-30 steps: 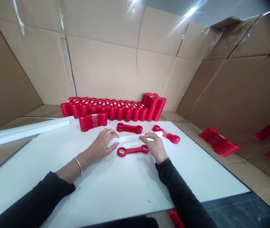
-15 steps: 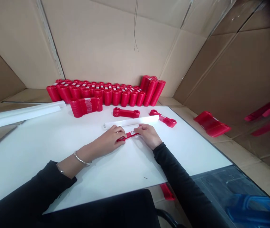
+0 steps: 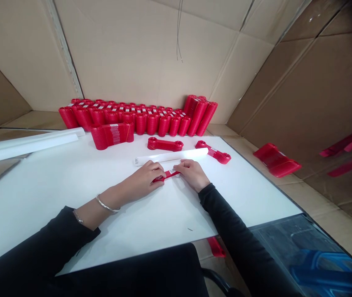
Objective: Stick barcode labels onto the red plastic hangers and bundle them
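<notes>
Left hand (image 3: 141, 181) is pinching the left end of the red piece (image 3: 168, 175), fingers nearly closed, thumb on the near side; probably bracing it against sliding. Right hand (image 3: 193, 174) is curling half closed over the right end, fingertips touching at the white label (image 3: 172, 170), likely pressing or smoothing it; can't tell if they're also gripping underneath, since the hand is hiding that end. Piece is sitting at frame centre, low over the table (image 3: 126, 235), slightly slanting up to the right, probably so both hands are reaching it easily.

White roll (image 3: 176, 156) is lying just beyond the hands, apparently within easy reach, its right end close to the right stack (image 3: 214, 153). Middle stack (image 3: 165, 144) is lying behind the roll. Left stack (image 3: 112, 135) is standing left of centre, a band seemingly holding it together. Stack row (image 3: 145, 123) is lining up along the back, near the cardboard wall (image 3: 132, 53), probably leaving the front for working. White tubes (image 3: 40, 142) are lying at the left edge, off to the side.
</notes>
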`<action>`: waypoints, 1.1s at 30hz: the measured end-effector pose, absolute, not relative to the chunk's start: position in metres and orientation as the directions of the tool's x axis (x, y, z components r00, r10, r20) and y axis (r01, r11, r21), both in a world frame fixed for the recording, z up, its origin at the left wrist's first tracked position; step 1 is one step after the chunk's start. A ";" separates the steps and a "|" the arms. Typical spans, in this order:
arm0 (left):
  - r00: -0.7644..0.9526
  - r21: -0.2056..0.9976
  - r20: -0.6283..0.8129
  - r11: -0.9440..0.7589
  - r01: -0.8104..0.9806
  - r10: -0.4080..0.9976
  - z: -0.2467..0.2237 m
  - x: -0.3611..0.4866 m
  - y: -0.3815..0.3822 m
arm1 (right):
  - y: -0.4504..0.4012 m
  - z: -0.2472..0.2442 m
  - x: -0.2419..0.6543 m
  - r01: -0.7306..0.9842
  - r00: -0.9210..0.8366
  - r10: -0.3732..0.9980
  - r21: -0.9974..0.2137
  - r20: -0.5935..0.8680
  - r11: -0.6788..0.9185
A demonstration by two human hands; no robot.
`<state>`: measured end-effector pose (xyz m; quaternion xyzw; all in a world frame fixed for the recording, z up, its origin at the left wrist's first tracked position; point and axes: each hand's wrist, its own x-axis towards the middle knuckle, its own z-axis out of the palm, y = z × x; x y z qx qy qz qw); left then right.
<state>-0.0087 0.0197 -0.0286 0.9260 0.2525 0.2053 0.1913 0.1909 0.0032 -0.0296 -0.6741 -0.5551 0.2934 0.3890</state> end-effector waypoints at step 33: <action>0.788 0.392 0.312 -0.827 0.402 0.531 -0.026 -0.011 0.015 | -0.002 -0.026 0.210 0.755 -0.331 0.897 -0.488 0.294 0.438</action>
